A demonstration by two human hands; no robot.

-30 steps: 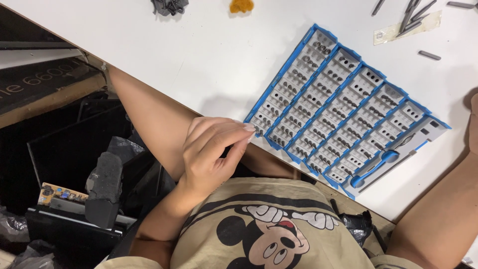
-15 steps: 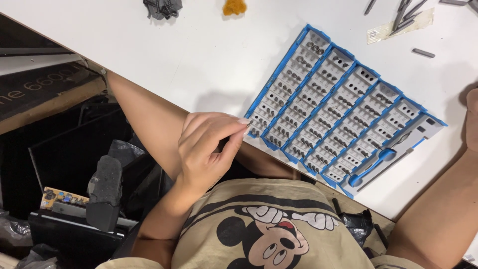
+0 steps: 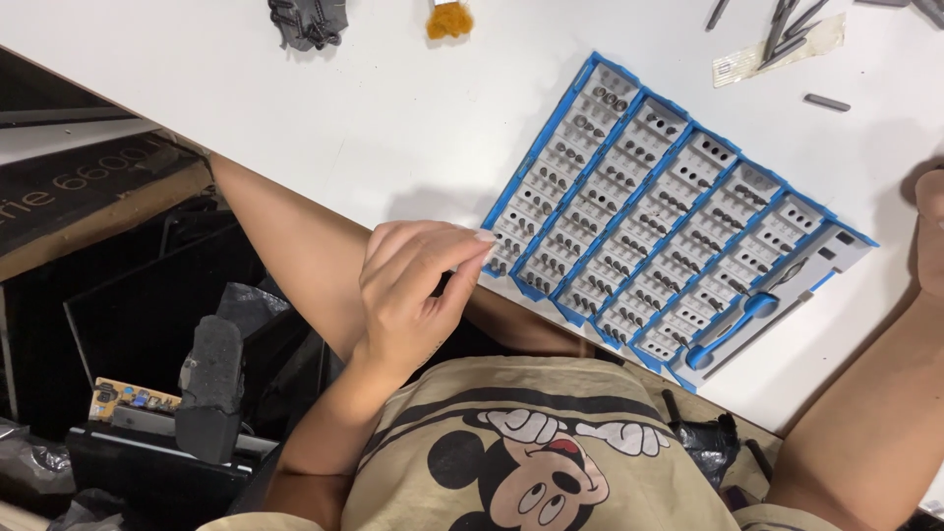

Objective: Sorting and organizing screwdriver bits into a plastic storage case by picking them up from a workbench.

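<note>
While I watch from the head view, my left hand [image 3: 418, 300] hangs at frame centre-left with its fingers [image 3: 462, 258] curled and pressed together at the tips, right at the lower-left corner of the blue bit tray [image 3: 590, 79]; whether they pinch a bit I cannot tell. The tray lies tilted on the white table [image 3: 295, 128], running from upper centre to the lower right, with a blue-handled driver [image 3: 733, 329] in its lower-right slot. My right hand [image 3: 929, 236] shows only partly at the right edge, so I cannot tell how its fingers stand.

I judge the main risk to be the tray's near corner: it sits close to the table's edge above my lap, and a push from the fingertips could slide it off or shake small bits loose. Loose grey bits [image 3: 787, 25] lie upper right, a dark clump [image 3: 310, 20] and an orange scrap [image 3: 449, 20] along the top. Open room lies in the white stretch left of the tray.
</note>
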